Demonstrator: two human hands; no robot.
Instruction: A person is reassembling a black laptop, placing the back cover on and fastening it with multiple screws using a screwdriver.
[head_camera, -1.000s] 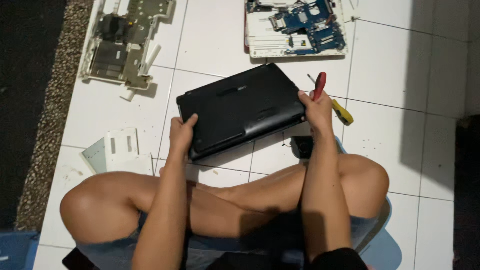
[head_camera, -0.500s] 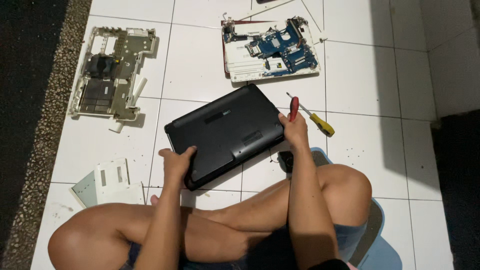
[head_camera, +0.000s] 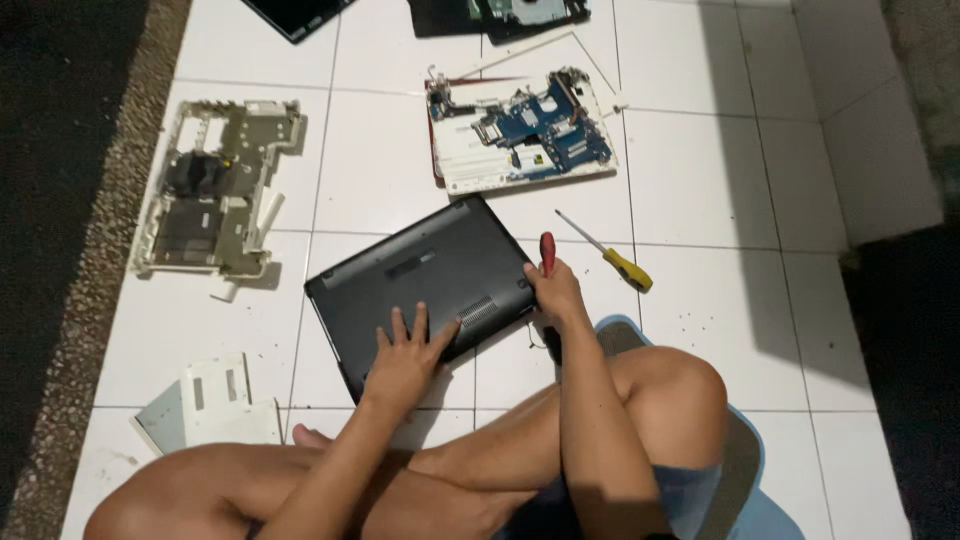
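Black laptop (head_camera: 425, 285) lies underside up on the white tiled floor (head_camera: 690, 160), just in front of the seated person's crossed legs, set at a slant. Left hand (head_camera: 405, 355) rests flat on its near edge — fingers (head_camera: 398, 325) spread open, gripping nothing. Right hand (head_camera: 558, 292) sits at the laptop's right corner, fingers closed around a red-handled screwdriver (head_camera: 547, 253) that stands roughly upright; whether its tip touches the case cannot be told.

Just right of that hand, apart from it, a yellow-handled screwdriver (head_camera: 612, 256) lies on the tiles, shaft pointing up-left. Beyond the laptop, near its far corner, a white laptop shell with a blue circuit board (head_camera: 525, 135) sits open-faced. Well to the left, a bare white chassis frame (head_camera: 218, 185) lies flat with small loose bits at its lower edge. Near the left knee, a small white cover panel (head_camera: 215, 395). At the top edge, dark parts — a black panel (head_camera: 295, 15) and another dark opened unit (head_camera: 500, 15) — only partly in view.

A blue seat (head_camera: 745, 470) shows under the right thigh. The right forearm crosses over the knee; nothing lies on the laptop besides the hands.
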